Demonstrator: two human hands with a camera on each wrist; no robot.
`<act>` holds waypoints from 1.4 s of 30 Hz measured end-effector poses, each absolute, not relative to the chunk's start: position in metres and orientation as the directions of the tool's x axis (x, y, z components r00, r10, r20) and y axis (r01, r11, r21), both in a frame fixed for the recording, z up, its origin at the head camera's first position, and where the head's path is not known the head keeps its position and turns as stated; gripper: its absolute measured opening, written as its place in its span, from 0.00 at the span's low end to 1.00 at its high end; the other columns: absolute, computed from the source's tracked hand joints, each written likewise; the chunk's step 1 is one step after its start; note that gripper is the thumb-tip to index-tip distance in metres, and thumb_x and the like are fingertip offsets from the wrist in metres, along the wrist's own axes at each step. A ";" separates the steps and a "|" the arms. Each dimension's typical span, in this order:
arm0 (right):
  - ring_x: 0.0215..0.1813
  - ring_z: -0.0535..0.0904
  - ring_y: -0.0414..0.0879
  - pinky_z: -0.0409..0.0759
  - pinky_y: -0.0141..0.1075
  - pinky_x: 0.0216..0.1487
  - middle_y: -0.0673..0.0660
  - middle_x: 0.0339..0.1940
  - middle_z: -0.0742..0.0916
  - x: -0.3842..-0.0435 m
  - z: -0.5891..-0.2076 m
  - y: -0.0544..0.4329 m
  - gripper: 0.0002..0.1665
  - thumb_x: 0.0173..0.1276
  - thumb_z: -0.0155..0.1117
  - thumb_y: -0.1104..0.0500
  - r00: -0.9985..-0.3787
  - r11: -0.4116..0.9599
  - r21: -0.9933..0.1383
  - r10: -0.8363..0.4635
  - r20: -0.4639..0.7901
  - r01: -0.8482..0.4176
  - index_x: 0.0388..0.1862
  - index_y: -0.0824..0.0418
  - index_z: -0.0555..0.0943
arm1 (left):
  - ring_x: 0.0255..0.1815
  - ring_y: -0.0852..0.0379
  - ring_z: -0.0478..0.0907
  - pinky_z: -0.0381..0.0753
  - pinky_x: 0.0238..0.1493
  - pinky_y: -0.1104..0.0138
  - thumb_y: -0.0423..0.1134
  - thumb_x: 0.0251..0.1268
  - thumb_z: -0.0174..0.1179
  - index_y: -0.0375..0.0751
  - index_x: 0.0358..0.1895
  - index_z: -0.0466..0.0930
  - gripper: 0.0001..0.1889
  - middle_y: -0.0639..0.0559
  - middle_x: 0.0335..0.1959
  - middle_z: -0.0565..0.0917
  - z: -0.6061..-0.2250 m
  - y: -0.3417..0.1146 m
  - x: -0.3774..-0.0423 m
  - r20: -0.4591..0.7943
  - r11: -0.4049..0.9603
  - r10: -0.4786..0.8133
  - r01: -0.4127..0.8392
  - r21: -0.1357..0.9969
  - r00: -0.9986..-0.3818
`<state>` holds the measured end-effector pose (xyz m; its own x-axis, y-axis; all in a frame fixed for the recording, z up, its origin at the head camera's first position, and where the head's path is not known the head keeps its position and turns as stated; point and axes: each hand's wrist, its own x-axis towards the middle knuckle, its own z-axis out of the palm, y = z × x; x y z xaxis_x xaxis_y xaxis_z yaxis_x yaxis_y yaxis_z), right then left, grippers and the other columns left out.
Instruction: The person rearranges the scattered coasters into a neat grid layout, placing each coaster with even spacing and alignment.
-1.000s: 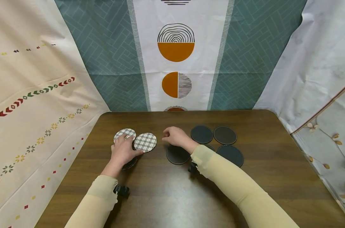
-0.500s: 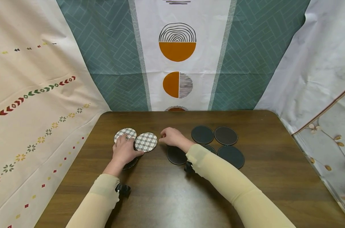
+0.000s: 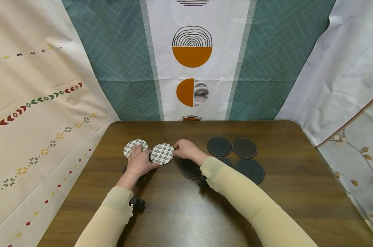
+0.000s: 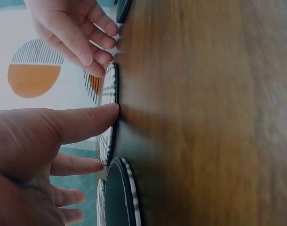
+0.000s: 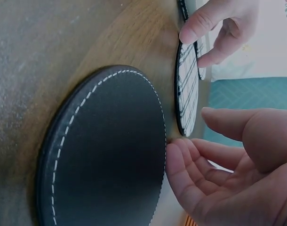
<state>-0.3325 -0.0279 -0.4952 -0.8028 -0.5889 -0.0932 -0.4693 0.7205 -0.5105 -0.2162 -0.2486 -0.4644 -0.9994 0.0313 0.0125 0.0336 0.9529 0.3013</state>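
Observation:
A round coaster with a plaid face lies between the two hands on the table. My left hand is at its left side, the straight thumb against the near rim and the index finger at the edge, as the left wrist view shows. My right hand has its fingertips at the coaster's right edge, its thumb held apart from the fingers in the right wrist view. Another plaid coaster lies partly behind the left fingers. Beneath the left palm a dark coaster is mostly covered.
Several dark coasters lie to the right: a stitched one under the right wrist, one partly covered by the right sleeve, and others beyond it. The brown wooden table ends at patterned cloth hangings.
The middle plaid coaster has slid right, along with my left hand. My right hand has come left, so its fingertips now meet the coaster's right edge.

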 end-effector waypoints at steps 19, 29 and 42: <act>0.23 0.68 0.44 0.71 0.41 0.33 0.46 0.16 0.73 -0.355 -0.518 -0.031 0.26 0.80 0.68 0.49 -0.836 0.781 -0.519 -0.509 -0.206 -0.347 0.17 0.49 0.77 | 0.61 0.28 0.83 0.82 0.59 0.38 0.58 0.71 0.73 0.24 0.65 0.81 0.37 0.27 0.58 0.85 -0.524 -0.276 -0.278 -0.015 0.942 0.054 0.046 0.334 -0.998; 0.33 0.75 0.45 0.76 0.41 0.43 0.48 0.27 0.84 -0.328 -0.486 -0.030 0.21 0.79 0.67 0.51 -0.847 0.787 -0.516 -0.494 -0.196 -0.339 0.22 0.52 0.82 | 0.66 0.28 0.80 0.80 0.63 0.38 0.56 0.76 0.67 0.24 0.68 0.80 0.36 0.26 0.63 0.84 -0.523 -0.271 -0.280 -0.068 0.929 0.053 0.025 0.368 -0.996; 0.22 0.71 0.42 0.71 0.38 0.31 0.48 0.15 0.77 -0.324 -0.482 -0.029 0.20 0.76 0.67 0.56 -0.850 0.738 -0.630 -0.475 -0.229 -0.242 0.20 0.56 0.83 | 0.65 0.32 0.82 0.81 0.64 0.39 0.55 0.77 0.69 0.27 0.72 0.78 0.36 0.30 0.65 0.85 -0.533 -0.275 -0.284 -0.063 0.875 0.017 -0.015 0.484 -0.998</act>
